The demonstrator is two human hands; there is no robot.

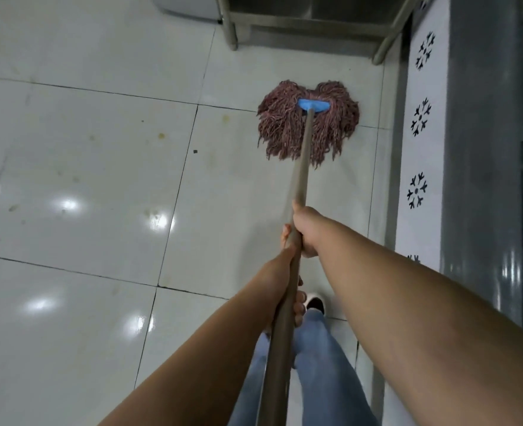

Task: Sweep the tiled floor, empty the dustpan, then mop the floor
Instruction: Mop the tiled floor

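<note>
Here, mop handle [300, 176] running from lower centre up to mop head [308, 123], upper right of centre on tiled floor [85, 167]. Right hand [304, 232] gripping higher along it, nearer the head; left hand [291, 290] wrapped below.

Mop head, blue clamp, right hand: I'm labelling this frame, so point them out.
mop head [280, 130]: head view, left strands.
blue clamp [314, 106]: head view, plastic middle.
right hand [308, 230]: head view, back of hand.

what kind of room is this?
Probably a kitchen or utility room, possibly commercial: glossy white tiled floor with yellowish stains, metal-legged steel rack, patterned white wall tiles.
</note>
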